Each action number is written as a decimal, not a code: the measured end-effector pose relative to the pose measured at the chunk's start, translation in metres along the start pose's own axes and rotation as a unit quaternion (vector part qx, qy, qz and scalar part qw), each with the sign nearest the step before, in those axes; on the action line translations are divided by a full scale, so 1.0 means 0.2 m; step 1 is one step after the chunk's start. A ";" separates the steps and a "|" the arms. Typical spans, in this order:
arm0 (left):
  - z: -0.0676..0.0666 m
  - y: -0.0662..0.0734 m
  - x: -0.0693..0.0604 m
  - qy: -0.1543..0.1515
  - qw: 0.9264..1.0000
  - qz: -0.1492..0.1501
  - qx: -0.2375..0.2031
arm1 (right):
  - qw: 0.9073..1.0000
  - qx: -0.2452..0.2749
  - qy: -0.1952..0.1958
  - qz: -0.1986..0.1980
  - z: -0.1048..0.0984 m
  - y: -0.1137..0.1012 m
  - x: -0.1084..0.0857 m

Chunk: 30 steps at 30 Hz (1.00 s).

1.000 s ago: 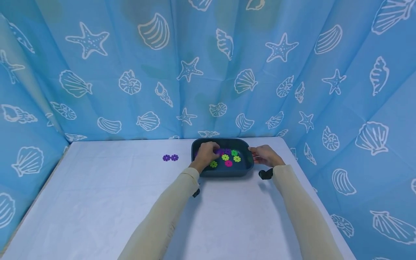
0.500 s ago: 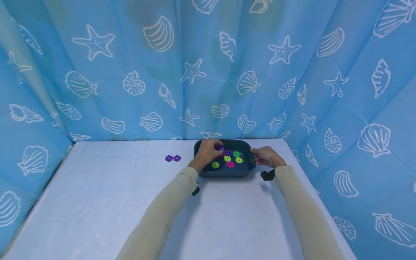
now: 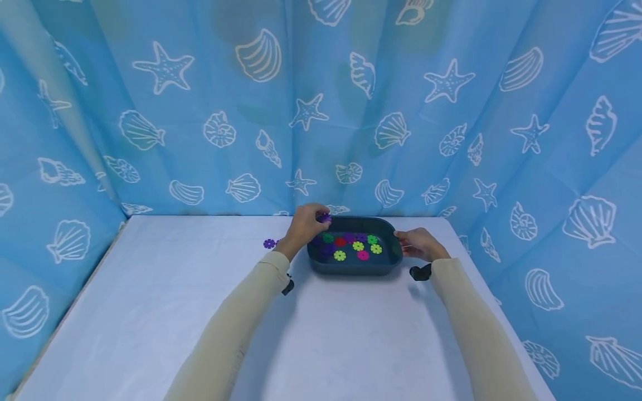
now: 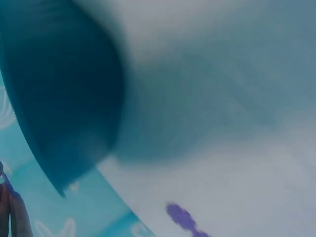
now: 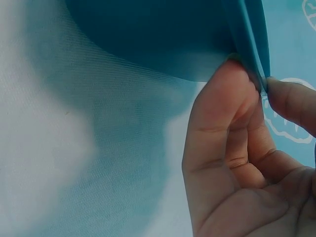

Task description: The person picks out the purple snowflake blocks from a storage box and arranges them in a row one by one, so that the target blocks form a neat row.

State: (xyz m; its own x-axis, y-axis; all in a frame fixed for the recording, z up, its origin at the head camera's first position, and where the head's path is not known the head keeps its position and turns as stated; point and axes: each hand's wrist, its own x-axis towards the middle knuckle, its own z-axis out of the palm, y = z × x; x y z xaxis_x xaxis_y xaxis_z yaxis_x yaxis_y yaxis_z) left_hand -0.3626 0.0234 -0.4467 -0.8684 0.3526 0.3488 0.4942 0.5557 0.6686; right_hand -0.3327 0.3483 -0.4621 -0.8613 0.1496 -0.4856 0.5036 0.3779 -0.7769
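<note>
Above the left rim of a dark oblong plastic tub (image 3: 355,269), my left hand (image 3: 301,228) pinches a purple flower-shaped disc (image 3: 325,218) between thumb and fingers. In the left wrist view only its fingertips (image 4: 17,212) show, at the lower left edge. My right hand (image 5: 222,148) grips the tub's right rim, thumb on one side of the wall and fingers on the other. Inside the tub lie several notched discs: yellow (image 3: 358,245), green (image 3: 372,239), red (image 3: 340,241), pink (image 3: 363,255) and purple.
Left of the tub, purple discs (image 3: 269,244) lie on the white-covered table (image 3: 361,334), one partly hidden by my left hand. A blue shell-print curtain (image 3: 321,145) hangs close behind the tub and along both sides.
My left hand has lifted a purple disc out from among the others and carried it up and left to the tub's edge. The right hand keeps its hold on the rim.
</note>
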 end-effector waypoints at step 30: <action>-0.46 -0.59 -0.44 0.006 0.975 -0.212 0.066 | 0.999 -0.008 -0.023 0.041 0.00 -0.05 0.02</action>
State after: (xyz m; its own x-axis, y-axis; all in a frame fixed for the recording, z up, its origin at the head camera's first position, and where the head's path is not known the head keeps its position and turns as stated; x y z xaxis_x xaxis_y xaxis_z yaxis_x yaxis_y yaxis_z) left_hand -0.3486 -0.1411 -0.4956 -0.9957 0.0615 0.0687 0.0917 0.7420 0.6641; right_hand -0.3407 0.3453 -0.4557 -0.8131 0.1389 -0.5654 0.5709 0.3800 -0.7278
